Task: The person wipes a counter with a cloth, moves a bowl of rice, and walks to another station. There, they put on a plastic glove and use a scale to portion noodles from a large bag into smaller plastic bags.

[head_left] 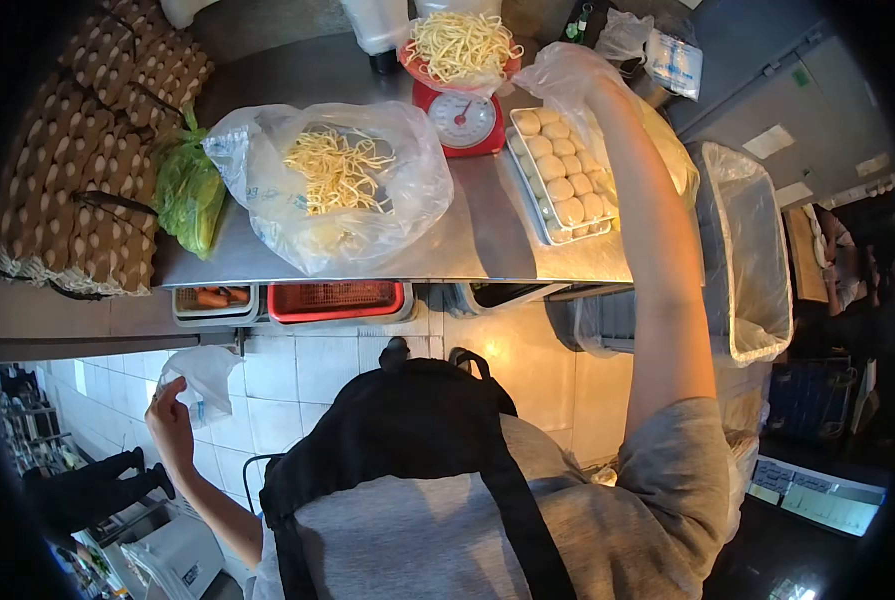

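My left hand [171,408] is out to the side, over the tiled floor, with its fingers pinched on a small clear plastic bag [205,385]. My right hand [599,88] reaches to the back right of the steel table, at a crumpled clear plastic bag [559,72]; its fingers are hidden by the plastic. Beside that forearm is a white tray [515,150] filled with pale round balls [563,165]. A red dial scale [459,122] bears pale yellow noodles [461,46] in its pan. More noodles [339,170] lie in a large open plastic bag [407,200].
Stacked egg trays [77,150] and bagged green vegetables [189,195] are at the left. Below the table edge are a red basket [337,300] and a tub with carrots [217,298]. A plastic-lined bin [742,250] is right of the table. Another person [92,485] stands at lower left.
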Available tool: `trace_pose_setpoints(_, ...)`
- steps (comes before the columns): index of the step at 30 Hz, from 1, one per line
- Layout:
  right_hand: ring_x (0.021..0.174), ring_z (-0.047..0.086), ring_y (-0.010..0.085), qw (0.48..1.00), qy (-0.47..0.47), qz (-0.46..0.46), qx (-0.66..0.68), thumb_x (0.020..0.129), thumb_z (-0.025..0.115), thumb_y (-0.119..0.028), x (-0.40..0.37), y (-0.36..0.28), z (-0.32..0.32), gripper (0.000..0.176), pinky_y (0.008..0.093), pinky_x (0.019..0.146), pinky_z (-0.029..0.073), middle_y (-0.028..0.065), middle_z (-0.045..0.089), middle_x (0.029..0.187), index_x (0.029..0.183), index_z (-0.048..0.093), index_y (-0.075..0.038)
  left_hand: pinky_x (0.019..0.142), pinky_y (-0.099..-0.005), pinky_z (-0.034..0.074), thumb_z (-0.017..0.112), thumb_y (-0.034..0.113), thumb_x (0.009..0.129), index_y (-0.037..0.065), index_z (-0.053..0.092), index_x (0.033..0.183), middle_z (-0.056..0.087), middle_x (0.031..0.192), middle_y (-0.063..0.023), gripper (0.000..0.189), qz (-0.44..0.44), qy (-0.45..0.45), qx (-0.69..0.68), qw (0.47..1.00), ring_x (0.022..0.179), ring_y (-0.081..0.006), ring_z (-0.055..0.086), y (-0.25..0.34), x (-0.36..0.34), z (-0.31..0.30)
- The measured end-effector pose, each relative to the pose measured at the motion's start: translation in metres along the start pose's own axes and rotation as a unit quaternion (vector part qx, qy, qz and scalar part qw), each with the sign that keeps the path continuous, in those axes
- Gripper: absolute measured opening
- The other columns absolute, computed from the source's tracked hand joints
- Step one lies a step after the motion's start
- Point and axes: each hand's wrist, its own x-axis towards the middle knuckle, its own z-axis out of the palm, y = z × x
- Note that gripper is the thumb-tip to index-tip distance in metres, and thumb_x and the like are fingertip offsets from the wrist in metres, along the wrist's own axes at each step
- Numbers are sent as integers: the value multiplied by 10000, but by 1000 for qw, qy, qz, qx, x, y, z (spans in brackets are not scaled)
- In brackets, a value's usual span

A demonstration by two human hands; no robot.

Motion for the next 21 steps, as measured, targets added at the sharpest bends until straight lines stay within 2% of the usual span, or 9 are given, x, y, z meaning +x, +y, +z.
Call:
trace_pose_setpoints(3,863,588,278,1000,5,18,14,773,475,-259,-19,-15,-18,287,344,745,469,133,619,850,885,648,-59,673,-304,467,412,-100,701,-4,634,924,637,865,-143,329,2,1,-4,1000,764,-236,612,7,1,-2)
trace_pose_setpoints(6,882,588,281,974,17,-124,-187,738,488,-206,-2,-2,-7,272,349,747,474,134,624,895,905,651,-66,655,-315,457,416,-95,692,-20,620,847,620,801,-144,267,13,4,3,1000,718,-249,596,3,0,-3)
trace_pose_setpoints(9,926,579,279,996,72,-39,-45,732,470,-159,5,-2,-9,258,349,770,468,138,608,994,877,665,-73,628,-334,439,423,-85,686,-36,585,769,582,728,-152,188,21,6,31,999,670,-272,567,-4,-2,-2)
trace_pose_setpoints(12,949,574,290,990,1,-78,-118,701,529,-185,4,-11,-25,302,348,797,458,167,589,1039,959,643,-77,607,-348,426,429,-77,686,-45,559,732,551,691,-158,141,24,18,57,998,655,-290,546,-13,-5,-1)
trace_pose_setpoints(15,879,599,279,985,118,21,122,650,602,-181,-1,-19,-26,404,329,763,469,172,606,994,1035,596,-56,604,-357,421,432,-75,685,-49,552,730,543,685,-160,131,15,32,60,998,659,-296,542,-12,-5,-1)
trace_pose_setpoints(18,783,601,268,986,86,-35,139,604,645,-163,8,-23,-26,485,316,710,477,152,619,893,1063,546,-43,623,-358,430,431,-75,683,-43,564,747,559,709,-159,152,3,29,69,997,682,-295,555,-12,-7,-3)
trace_pose_setpoints(21,749,590,257,986,63,-86,129,648,609,-149,16,-27,-28,313,310,689,473,135,609,816,934,579,-25,663,-347,446,423,-77,688,-35,589,787,591,765,-153,198,-3,26,49,998,733,-287,579,-14,-9,-3)
